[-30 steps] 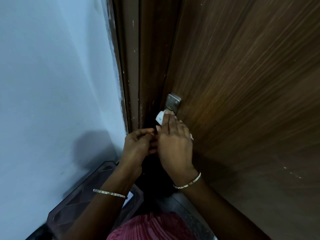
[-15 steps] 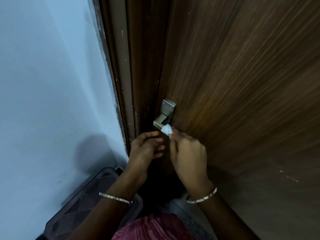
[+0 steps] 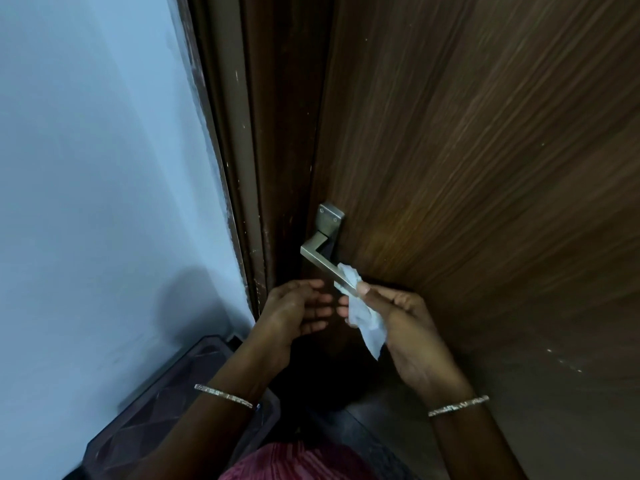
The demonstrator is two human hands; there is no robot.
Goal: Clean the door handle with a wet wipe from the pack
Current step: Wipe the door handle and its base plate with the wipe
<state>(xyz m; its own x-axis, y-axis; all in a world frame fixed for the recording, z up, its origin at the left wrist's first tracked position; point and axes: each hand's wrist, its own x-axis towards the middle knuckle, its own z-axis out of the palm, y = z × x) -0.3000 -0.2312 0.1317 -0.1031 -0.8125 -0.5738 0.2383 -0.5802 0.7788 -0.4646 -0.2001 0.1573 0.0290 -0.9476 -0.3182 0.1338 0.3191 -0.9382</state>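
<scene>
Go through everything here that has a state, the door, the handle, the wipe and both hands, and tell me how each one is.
Brown wooden door, appears shut against its frame.
Silver metal lever handle, free end covered by the wipe.
White wet wipe, crumpled, lying against the lever's end.
Right hand, pinching the wipe.
Left hand, open, holding nothing.

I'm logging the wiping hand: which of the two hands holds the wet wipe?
The right hand pinches the wet wipe at the end of the door handle; the left hand beside it holds nothing.
</scene>
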